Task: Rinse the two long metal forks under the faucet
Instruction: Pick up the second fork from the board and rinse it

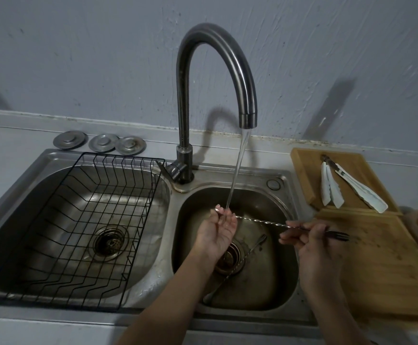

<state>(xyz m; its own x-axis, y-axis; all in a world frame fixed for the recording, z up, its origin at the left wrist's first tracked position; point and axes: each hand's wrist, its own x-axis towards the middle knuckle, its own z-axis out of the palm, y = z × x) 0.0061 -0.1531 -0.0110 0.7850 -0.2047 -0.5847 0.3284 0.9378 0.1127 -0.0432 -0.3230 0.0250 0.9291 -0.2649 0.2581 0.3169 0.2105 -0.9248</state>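
Water's running from the faucet (216,68) onto the left hand (217,230), cupped palm-up with its fingers curled round one end of a fork (265,221). The right hand (312,242) pinches it near the tines. The second fork (249,256) lies across the drain in the right basin (275,282).

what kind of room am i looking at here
Most likely a home kitchen, at the wash-up spot: a double-basin steel sink with a running gooseneck faucet, a black wire dish rack in the left basin, and a wooden cutting board on the counter.
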